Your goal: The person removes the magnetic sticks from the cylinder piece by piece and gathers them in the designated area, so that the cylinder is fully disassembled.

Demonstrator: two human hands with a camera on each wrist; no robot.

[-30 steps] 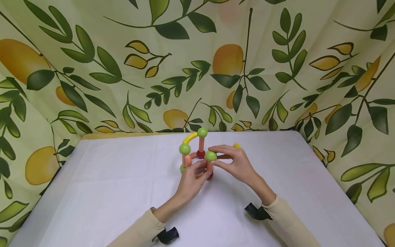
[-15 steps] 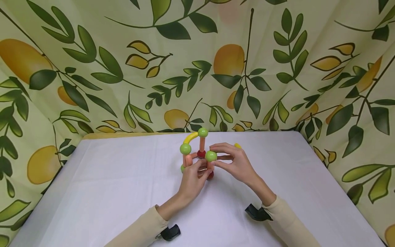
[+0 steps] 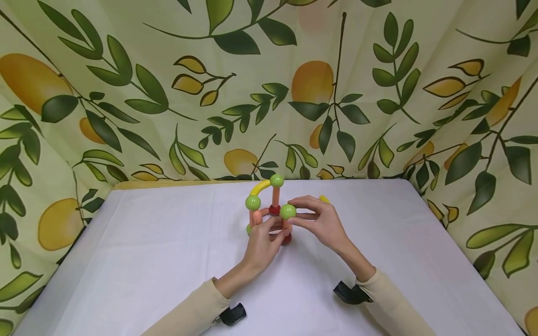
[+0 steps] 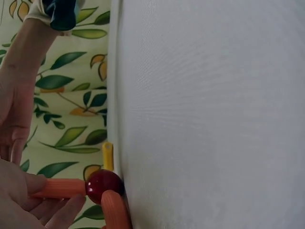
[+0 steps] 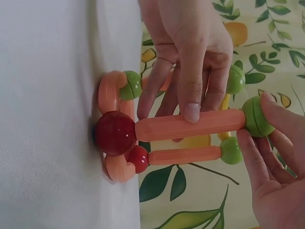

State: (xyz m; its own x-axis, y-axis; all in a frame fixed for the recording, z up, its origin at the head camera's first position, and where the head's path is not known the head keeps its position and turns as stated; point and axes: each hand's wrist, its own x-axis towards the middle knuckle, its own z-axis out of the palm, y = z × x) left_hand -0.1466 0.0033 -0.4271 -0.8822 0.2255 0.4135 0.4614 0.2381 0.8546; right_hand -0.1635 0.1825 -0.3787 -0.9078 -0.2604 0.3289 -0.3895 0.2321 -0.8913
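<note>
On the white-covered table stands a toy frame of balls joined by rods. My left hand (image 3: 257, 247) pinches an upright orange rod (image 5: 190, 125), which rises from a red ball (image 5: 115, 133). My right hand (image 3: 321, 221) holds the green ball (image 3: 288, 212) at that rod's top between thumb and fingers; ball and rod touch. Behind, a yellow curved rod (image 3: 260, 187) links two more green balls, the nearer one (image 3: 253, 202) and the farther one (image 3: 277, 180). A second upright orange rod (image 5: 186, 155) runs from a smaller-looking red ball (image 5: 139, 159). My left hand hides part of the base.
A yellow piece (image 3: 323, 199) lies on the table (image 3: 147, 252) behind my right hand, partly covered by it. A curtain (image 3: 252, 93) printed with leaves and fruit hangs behind the table and along its sides. Black wrist devices (image 3: 352, 293) sit at both cuffs.
My left wrist has moved slightly up and to the right. Both hands keep their hold on the rod and green ball, and the frame stands as before.
</note>
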